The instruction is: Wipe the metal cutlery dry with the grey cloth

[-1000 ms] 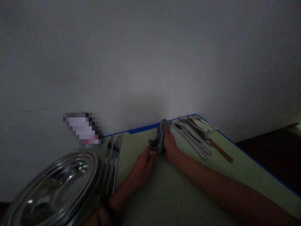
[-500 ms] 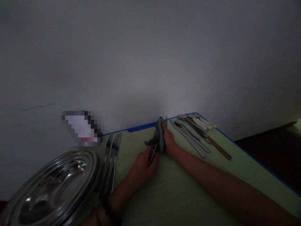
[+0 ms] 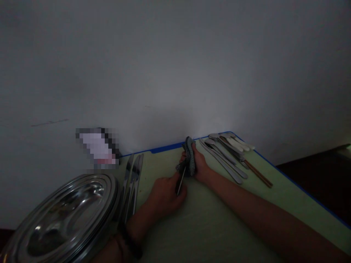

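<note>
My left hand (image 3: pixel 167 195) is closed on the near end of a piece of metal cutlery (image 3: pixel 180 184), with a bright edge showing between thumb and fingers. Its far end disappears into a folded grey patterned cloth (image 3: pixel 190 157), so I cannot tell its exact kind. My right hand (image 3: pixel 200 164) is wrapped round the cloth from the right, pressing it about the cutlery. Both hands are above the middle of a pale green table (image 3: pixel 208 212). A dark bracelet (image 3: pixel 129 239) circles my left wrist.
Several table knives (image 3: pixel 134 179) lie at left, beside stacked steel divided plates (image 3: pixel 105 182). A blurred phone-like object (image 3: pixel 97 148) leans on the wall (image 3: pixel 175 65). To the right lie spoons (image 3: pixel 227 170), white-handled cutlery (image 3: pixel 238 144) and brown chopsticks (image 3: pixel 259 173).
The cloth has shifted slightly along the cutlery, and its loose left flap is now drawn in. My left fingers have spread a little at the handle. The whole view has moved slightly.
</note>
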Motion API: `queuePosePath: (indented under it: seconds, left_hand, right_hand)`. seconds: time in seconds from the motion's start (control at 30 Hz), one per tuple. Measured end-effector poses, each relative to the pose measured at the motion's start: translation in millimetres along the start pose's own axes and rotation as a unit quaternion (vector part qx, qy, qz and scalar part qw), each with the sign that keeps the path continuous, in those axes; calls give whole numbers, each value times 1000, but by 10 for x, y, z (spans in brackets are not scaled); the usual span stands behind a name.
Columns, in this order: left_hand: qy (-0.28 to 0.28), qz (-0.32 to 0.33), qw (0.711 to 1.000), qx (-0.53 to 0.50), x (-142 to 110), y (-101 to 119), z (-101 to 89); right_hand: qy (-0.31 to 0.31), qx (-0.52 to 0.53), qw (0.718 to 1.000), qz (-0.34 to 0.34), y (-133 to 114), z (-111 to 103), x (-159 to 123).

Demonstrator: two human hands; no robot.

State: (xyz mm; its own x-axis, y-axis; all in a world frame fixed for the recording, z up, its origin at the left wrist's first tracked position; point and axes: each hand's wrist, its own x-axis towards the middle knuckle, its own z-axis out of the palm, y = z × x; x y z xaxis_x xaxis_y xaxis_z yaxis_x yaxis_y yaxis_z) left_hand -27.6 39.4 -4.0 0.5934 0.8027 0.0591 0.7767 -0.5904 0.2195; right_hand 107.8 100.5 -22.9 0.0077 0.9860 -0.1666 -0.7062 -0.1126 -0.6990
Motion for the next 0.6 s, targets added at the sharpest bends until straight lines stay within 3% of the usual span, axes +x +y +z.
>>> queuePosePath:
  seconds: [0.13, 0.4, 0.6]
  left_hand:
    - [-3, 18, 1000, -2, -12, -21, -3]
    - [-1, -1, 999, 35, -20, 33, 17]
    - [-6, 1, 998, 62, -21, 32, 47]
  right_hand:
    - [2, 24, 999, 44, -27, 15, -25]
    - [-5, -25, 1000, 7, 8, 2, -46]
    - [-30, 2, 999, 21, -4, -14, -5]
